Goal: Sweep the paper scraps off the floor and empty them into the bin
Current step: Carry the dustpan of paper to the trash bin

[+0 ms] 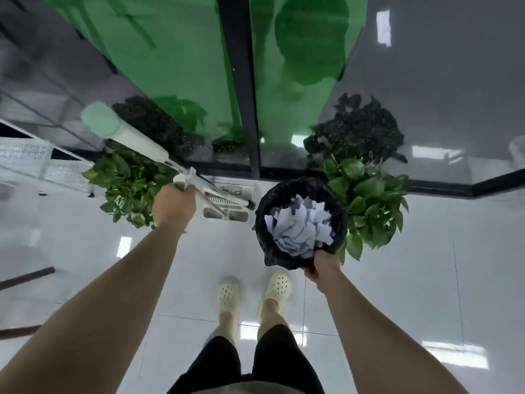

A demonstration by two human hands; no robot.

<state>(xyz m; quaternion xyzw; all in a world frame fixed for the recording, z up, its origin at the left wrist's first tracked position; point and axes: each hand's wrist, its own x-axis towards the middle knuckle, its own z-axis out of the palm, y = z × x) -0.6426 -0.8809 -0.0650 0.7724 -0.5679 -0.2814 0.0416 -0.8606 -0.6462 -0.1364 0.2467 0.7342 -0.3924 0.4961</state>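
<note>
One bin (298,220) — scraps (298,227), perhaps a dozen.

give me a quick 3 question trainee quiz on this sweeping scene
1. True or false: the bin already holds paper scraps.
2. Which of the hands grips the bin's rim? A) left B) right
3. Fill in: the left hand holds the handles of the broom and ____.

Key: 1 true. 2 B, the right hand. 3 dustpan.
</note>
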